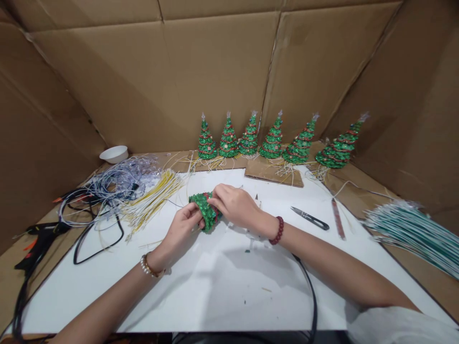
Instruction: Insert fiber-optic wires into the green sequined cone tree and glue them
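A small green beaded tree with red bands (203, 208) lies tilted over the white board (222, 286), held between both hands. My left hand (183, 225) grips its lower side, fingers curled round it. My right hand (234, 205) covers its right end, fingers pinched on the beads. A pearl bracelet sits on my left wrist and a dark red bead bracelet on my right wrist.
Several finished beaded trees (272, 141) stand in a row by the cardboard wall. Snips (310, 218) lie right of my hands. Yellow wire bundles (154, 196), clear wires, a black cable and a glue gun (39, 236) are at left. Green-white strands (412, 229) lie at right; a white bowl (114, 154) sits far left.
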`<act>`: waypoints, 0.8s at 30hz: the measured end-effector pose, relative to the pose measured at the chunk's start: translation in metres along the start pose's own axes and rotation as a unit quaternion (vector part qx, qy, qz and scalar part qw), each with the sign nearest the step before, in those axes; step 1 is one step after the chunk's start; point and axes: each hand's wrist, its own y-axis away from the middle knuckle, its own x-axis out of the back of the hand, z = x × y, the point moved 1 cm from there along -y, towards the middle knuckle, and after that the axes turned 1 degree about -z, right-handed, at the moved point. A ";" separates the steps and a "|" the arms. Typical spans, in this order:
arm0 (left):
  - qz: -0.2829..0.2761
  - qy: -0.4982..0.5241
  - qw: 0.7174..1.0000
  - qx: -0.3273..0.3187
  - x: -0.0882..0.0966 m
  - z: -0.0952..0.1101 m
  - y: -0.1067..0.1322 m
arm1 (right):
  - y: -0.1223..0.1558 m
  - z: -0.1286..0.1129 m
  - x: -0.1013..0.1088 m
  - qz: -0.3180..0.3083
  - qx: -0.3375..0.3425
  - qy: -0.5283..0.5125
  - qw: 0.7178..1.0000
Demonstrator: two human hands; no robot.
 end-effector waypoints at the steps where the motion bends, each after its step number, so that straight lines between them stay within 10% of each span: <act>1: -0.003 -0.001 1.000 -0.001 0.000 -0.001 0.000 | 0.000 -0.001 0.000 0.002 0.002 0.015 1.000; 24: -0.006 0.023 1.000 -0.003 -0.001 -0.003 0.001 | -0.001 0.002 -0.005 0.072 0.091 0.106 0.988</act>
